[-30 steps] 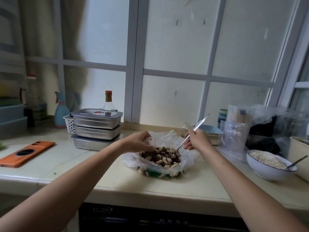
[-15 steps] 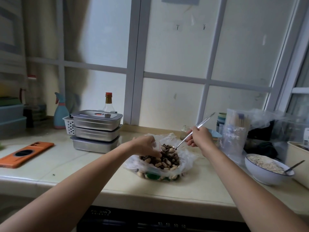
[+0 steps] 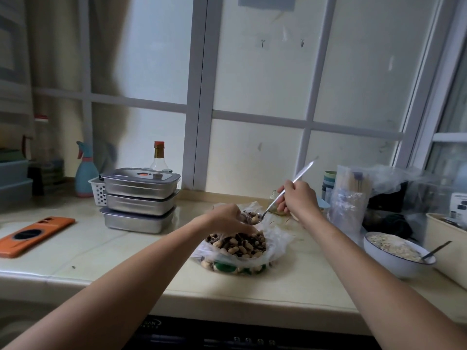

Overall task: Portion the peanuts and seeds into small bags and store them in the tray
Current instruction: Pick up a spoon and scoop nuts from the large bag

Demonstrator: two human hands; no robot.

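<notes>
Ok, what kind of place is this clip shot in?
Probably a home kitchen: a worktop below a window, with stacked lidded steel containers and a glass bottle standing behind them.

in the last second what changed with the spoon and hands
The right hand lifted the spoon out of the peanuts, loaded, up to the small bag pinched by the left hand. Both grips are unchanged; the white bowl stayed put.
</notes>
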